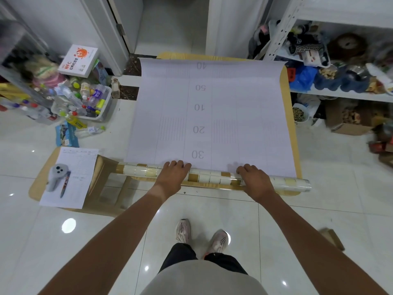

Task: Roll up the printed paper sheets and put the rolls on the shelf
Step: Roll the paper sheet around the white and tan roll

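Observation:
A large white sheet point(212, 111) printed with grid lines and numbers lies flat on a low wooden table point(294, 133). Its near end is wound into a roll point(212, 177) showing a beige and brown tile pattern, lying along the table's front edge. My left hand point(173, 176) rests palm down on the roll left of centre, fingers curled over its far side. My right hand point(255, 179) grips the roll in the same way right of centre. A white metal shelf point(344, 94) stands to the right, crowded with items.
A wooden stool point(42, 184) at the left holds a paper form point(80, 167), a grey controller point(56, 175) and a pen point(64, 184). A bin of bottles point(85, 101) and a white box point(78, 60) sit far left. A cardboard box point(348, 120) sits under the shelf.

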